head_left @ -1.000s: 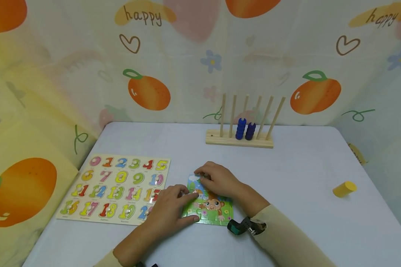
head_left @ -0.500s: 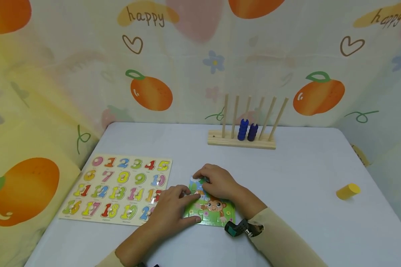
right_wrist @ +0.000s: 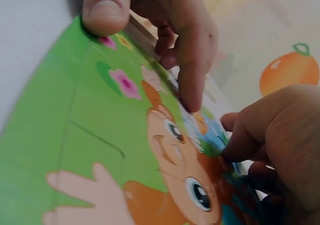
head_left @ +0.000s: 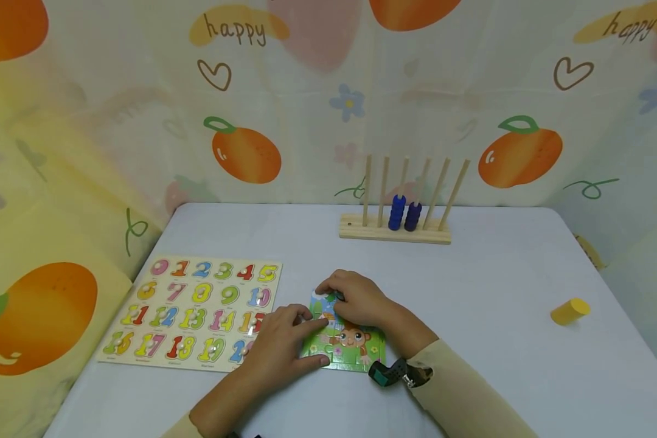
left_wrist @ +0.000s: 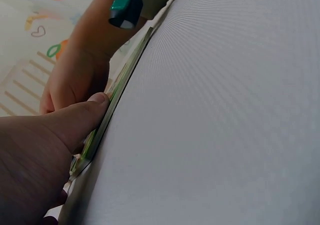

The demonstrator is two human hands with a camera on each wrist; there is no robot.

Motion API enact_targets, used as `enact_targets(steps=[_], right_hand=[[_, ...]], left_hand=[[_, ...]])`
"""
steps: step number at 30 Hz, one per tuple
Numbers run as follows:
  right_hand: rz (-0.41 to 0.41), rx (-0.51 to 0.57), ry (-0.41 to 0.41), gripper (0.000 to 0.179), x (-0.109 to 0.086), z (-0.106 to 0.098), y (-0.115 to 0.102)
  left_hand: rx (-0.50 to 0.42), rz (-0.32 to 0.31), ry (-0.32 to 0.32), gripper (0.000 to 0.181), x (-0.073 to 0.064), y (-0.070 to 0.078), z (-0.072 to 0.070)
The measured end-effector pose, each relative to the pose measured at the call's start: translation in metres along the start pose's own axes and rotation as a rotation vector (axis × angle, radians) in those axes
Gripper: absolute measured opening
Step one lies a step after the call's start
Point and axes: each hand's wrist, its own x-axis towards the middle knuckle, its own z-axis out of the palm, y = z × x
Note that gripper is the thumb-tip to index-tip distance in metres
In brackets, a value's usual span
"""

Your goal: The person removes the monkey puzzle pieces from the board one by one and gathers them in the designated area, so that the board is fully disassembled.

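My left hand point(head_left: 281, 347) presses the puzzle point(head_left: 356, 350) flat, thumb on its near edge, one finger on the picture. My right hand point(head_left: 356, 298) has bent fingers pushing on the far pieces. The puzzle lies on the table point(head_left: 498, 340), right in front of me. I think it is thin, light and stiff, and the pieces could slide apart, so the edges are best to hold. The number board point(head_left: 194, 310) shows 0 to 20. The wall point(head_left: 235, 27) says "happy".
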Motion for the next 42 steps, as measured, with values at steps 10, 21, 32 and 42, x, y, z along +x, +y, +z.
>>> enact_targets(steps=[10, 21, 32, 42], right_hand=[[0.027, 0.049, -0.067, 0.047, 0.0015, -0.0065, -0.0001], [0.045, 0.159, -0.054, 0.043, 0.0018, -0.0049, 0.0039], [0.148, 0.298, 0.026, 0.021, 0.0015, -0.0015, 0.0005], [0.199, 0.614, 0.035, 0.015, 0.0015, -0.0077, 0.0051]], left_hand=[[-0.011, -0.007, 0.001, 0.065, 0.0004, -0.0006, 0.0006], [-0.004, -0.032, -0.019, 0.065, 0.0008, 0.0015, -0.0016], [-0.005, -0.037, -0.015, 0.065, 0.0007, 0.0023, -0.0027], [-0.001, 0.006, 0.038, 0.064, 0.0012, -0.0002, 0.0001]])
